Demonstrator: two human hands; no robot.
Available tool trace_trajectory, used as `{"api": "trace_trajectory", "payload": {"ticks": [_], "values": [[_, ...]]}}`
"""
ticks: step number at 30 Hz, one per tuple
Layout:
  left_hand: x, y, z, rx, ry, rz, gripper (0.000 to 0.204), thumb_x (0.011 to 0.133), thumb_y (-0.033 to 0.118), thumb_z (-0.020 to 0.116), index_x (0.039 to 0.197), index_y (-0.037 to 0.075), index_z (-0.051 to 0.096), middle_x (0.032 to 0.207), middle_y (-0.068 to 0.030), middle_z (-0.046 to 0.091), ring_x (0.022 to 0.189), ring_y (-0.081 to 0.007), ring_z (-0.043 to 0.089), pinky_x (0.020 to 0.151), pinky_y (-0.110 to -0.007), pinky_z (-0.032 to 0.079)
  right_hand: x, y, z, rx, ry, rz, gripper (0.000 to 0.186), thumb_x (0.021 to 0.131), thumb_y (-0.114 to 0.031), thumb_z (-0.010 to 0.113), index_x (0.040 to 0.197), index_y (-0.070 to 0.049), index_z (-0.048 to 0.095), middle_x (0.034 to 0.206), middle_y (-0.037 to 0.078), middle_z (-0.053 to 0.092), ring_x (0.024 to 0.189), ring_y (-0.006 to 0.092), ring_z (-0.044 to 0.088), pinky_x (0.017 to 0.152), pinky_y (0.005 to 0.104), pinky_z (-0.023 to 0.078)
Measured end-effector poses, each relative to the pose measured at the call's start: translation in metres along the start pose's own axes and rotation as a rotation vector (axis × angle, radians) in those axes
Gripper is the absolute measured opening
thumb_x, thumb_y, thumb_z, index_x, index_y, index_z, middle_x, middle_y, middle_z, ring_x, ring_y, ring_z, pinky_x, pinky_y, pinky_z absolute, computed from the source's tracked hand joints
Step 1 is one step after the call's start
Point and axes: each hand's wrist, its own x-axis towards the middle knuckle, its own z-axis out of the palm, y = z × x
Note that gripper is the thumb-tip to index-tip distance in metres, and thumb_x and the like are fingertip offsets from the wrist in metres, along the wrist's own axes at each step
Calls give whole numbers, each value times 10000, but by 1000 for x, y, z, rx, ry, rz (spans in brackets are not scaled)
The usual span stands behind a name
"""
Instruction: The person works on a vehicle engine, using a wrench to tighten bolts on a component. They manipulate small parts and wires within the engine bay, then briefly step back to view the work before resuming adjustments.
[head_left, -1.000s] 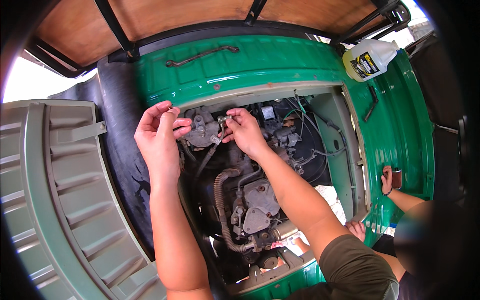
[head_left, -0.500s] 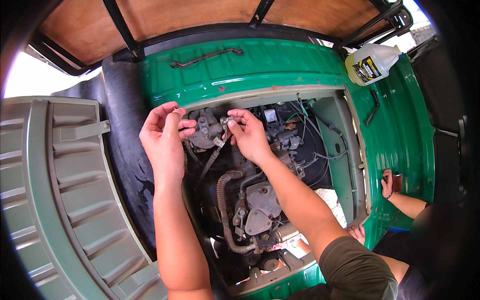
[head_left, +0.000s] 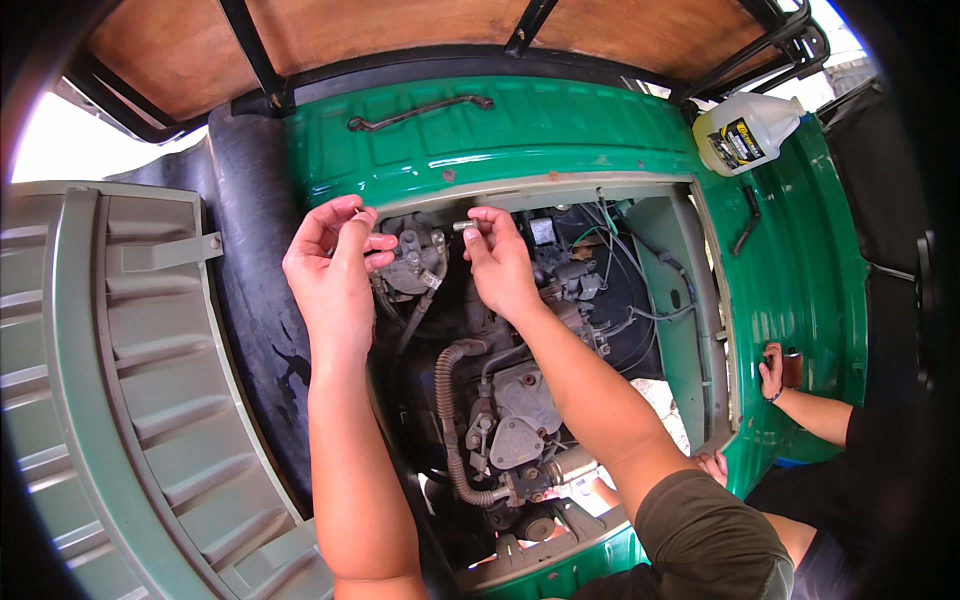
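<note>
My right hand pinches a short metal bolt between thumb and fingers, above the engine opening. Left of it, my left hand is raised with thumb and index finger closed together. Whatever they hold is too small to make out, and the other fingers are curled. Between the hands sits a grey metal engine part. A dark hose with a metal end fitting leans beside that part, apart from my right hand.
A ribbed hose and a metal cover lie lower in the engine bay. On the green panel rest a box-end wrench, a dark tool and a jug of yellowish liquid. Another person's hand touches the panel at right.
My right hand has drawn the bolt away from the hose's end fitting, which now leans against the grey engine part. My left hand stays nearly in place.
</note>
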Motion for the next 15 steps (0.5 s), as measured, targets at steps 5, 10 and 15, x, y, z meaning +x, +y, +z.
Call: {"api": "trace_trajectory", "payload": {"ticks": [5, 10, 15], "values": [[-3, -2, -1, 11, -275, -24, 196, 938, 13, 695, 1133, -4, 702, 1056, -83, 731, 869, -170, 730, 755, -285, 599, -15, -45, -12, 375, -69, -9, 272, 1005, -47, 663, 1267, -23, 598, 1004, -10, 611, 831, 69, 611, 669, 237, 510], [-9, 0, 4, 50, -399, -40, 251, 890, -55, 733, 1141, -55, 719, 1075, -120, 756, 936, -172, 733, 862, -301, 594, -35, -84, -8, 477, -126, -96, 298, 986, 18, 677, 1279, 6, 622, 951, -27, 629, 881, 40, 601, 775, 215, 515], [-8, -1, 2, 108, -466, -43, 273, 895, -42, 748, 1167, -58, 721, 1060, -115, 766, 948, -160, 728, 859, -301, 601, -37, -88, -11, 439, -140, -162, 297, 972, 17, 696, 1263, -11, 648, 997, -5, 646, 901, 57, 599, 810, 232, 532]]}}
